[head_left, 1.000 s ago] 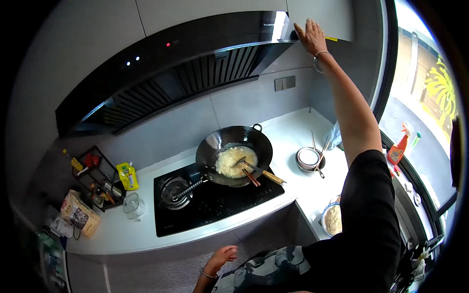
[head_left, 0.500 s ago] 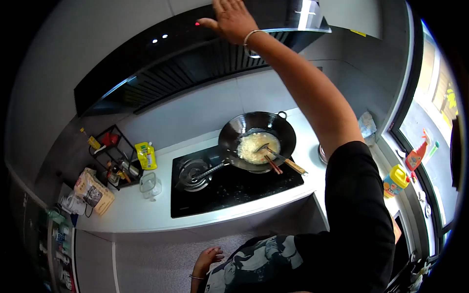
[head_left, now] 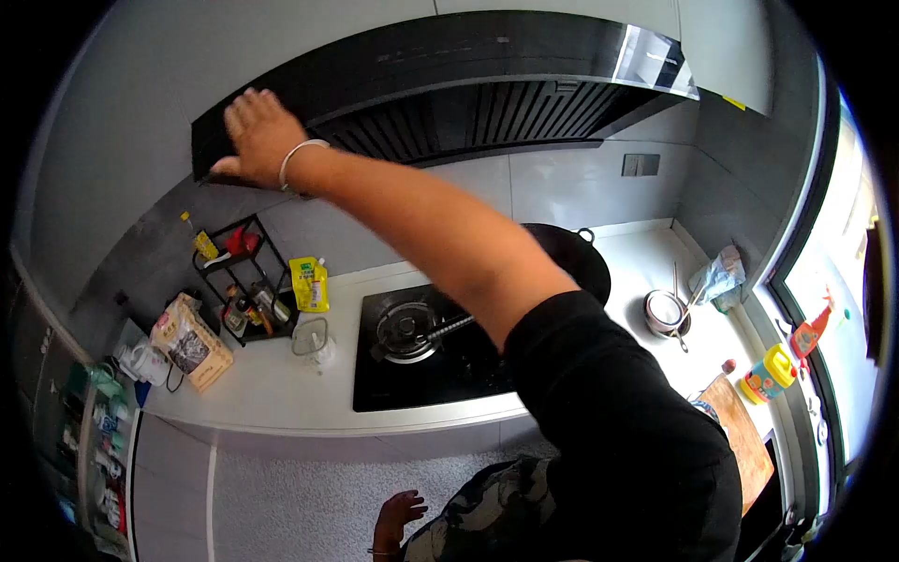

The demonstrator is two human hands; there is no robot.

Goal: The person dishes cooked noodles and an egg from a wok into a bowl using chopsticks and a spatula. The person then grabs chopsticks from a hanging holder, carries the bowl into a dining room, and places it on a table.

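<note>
My right hand [head_left: 257,136], with a bangle at the wrist, is raised at the left end of the black range hood [head_left: 421,61]. Its fingers are spread and hold nothing; whether they touch the hood I cannot tell. Low in front of my body hangs my left hand [head_left: 403,510], empty, with loosely bent fingers apart. Behind my right arm, a dark wok [head_left: 585,262] stands on the black gas hob [head_left: 375,389]. Its contents are hidden, while its handle [head_left: 454,326] reaches left over the other burner [head_left: 408,330].
On the left counter are a black rack [head_left: 257,272], a yellow pouch [head_left: 310,284], a glass container [head_left: 314,342] and a paper bag [head_left: 192,347]. To the right are small pans [head_left: 664,311], a cutting board [head_left: 744,440], a yellow bottle [head_left: 770,373] and a red spray bottle [head_left: 807,335].
My right hand has moved left and down along the hood. Small lights on the hood front no longer show. My arm now covers the wok's food and utensils. The view has shifted.
</note>
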